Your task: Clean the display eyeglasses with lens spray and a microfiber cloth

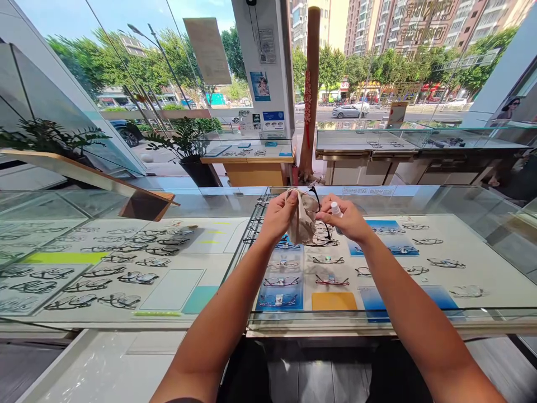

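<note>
Above the glass display counter [403, 291], my left hand [280, 215] pinches a beige cleaning cloth [301, 224]. The cloth is wrapped around part of a pair of eyeglasses [315, 196] with dark temples, and the lenses are mostly hidden. Across from it, my right hand [347, 218] has its fingers closed round a small white-capped bottle [336, 209]. Its thumb and fingertips also meet a part of the eyeglasses near the cloth.
Rows of eyeglasses [331, 280] lie under the glass on white and blue panels. A wooden-framed mirror [146, 204] leans over the left counter. Lower left, a white drawer [134, 364] juts out. Beyond stand a potted plant [199, 168], a wooden post [310, 101] and more showcases [369, 140].
</note>
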`<move>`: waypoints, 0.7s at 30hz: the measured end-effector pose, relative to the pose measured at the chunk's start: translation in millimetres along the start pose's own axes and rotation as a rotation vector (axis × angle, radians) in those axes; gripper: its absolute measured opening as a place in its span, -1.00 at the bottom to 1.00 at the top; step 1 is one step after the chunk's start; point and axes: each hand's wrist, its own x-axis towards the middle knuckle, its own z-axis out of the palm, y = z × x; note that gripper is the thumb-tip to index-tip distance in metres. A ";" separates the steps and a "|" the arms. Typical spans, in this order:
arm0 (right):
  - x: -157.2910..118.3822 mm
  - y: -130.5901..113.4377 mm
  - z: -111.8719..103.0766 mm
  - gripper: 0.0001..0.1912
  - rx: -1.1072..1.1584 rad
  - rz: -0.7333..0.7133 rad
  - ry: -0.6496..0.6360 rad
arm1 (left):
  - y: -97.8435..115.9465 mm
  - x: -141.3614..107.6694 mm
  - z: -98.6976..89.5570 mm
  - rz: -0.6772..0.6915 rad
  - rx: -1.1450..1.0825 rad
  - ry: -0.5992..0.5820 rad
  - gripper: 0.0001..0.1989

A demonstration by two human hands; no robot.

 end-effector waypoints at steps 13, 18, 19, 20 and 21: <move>-0.4 1.7 7.5 -0.58 0.153 0.096 -0.012 | 6.2 -2.9 1.7 -0.097 -0.131 -0.127 -0.50; -1.3 -4.2 10.3 -0.47 0.277 0.121 -0.048 | 6.6 -10.0 7.0 -0.054 -0.049 -0.156 -0.52; -1.9 -4.4 10.9 -0.46 0.295 0.136 -0.069 | 7.0 -11.5 8.4 -0.035 -0.012 -0.137 -0.55; -2.4 -4.2 11.6 -0.45 0.310 0.154 -0.096 | 7.6 -12.9 9.9 -0.017 0.024 -0.114 -0.57; -2.9 -3.9 12.6 -0.45 0.321 0.167 -0.125 | 8.4 -14.1 11.5 -0.001 0.055 -0.089 -0.56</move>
